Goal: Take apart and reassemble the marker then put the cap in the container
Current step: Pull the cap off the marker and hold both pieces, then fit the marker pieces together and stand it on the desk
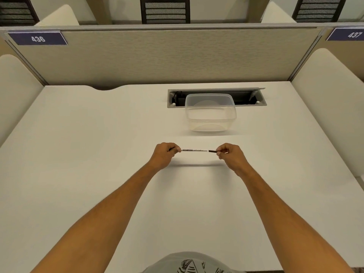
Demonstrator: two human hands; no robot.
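Note:
A thin white marker point(194, 150) with black print is held level above the white desk, both hands gripping its ends. My left hand point(164, 154) is closed on the left end, where a bit of black pokes out between the fingers. My right hand point(229, 154) pinches the black part point(212, 151) at the right end; whether that is the cap I cannot tell. A clear, empty plastic container point(210, 123) stands just beyond the marker, slightly to the right. The marker casts a shadow on the desk below it.
The white desk point(98, 154) is walled by a beige partition at the back and cream side panels. An open grey cable tray point(244, 96) is sunk into the desk behind the container. Chairs stand beyond the partition.

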